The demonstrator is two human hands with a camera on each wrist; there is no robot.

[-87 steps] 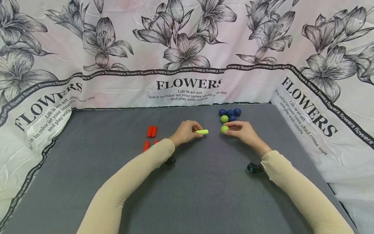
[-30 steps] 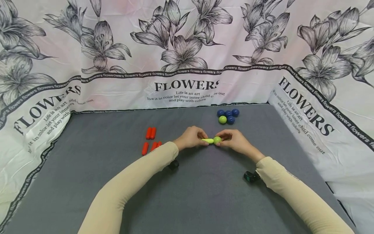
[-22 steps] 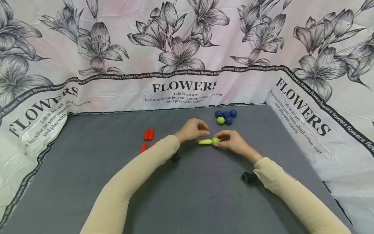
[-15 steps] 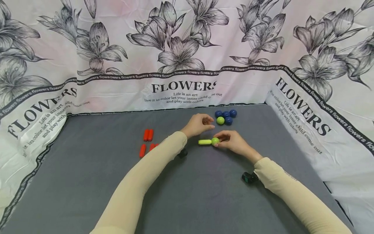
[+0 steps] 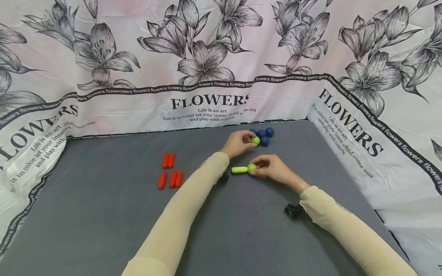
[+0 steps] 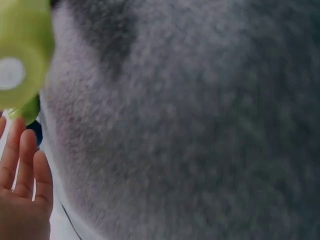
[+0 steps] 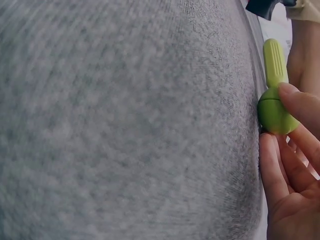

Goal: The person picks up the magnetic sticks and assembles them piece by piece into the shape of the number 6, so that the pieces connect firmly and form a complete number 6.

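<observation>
Our left hand (image 5: pixel 238 143) is off the ridged yellow-green stick (image 5: pixel 239 169) mid-frame now, fingers bent round the loose glossy lime ball (image 5: pixel 256 141) upper-centre, grip unclear; right hand (image 5: pixel 275 168) pinches the stick-end lime ball (image 5: pixel 251 168). Guess we've paired those.

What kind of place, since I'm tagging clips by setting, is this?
Probably a staged filming corner, though the wider room is hidden: a grey tabletop, flower-printed fabric hung behind and along both sides, and a small black device by the right hand, perhaps a camera.
</observation>
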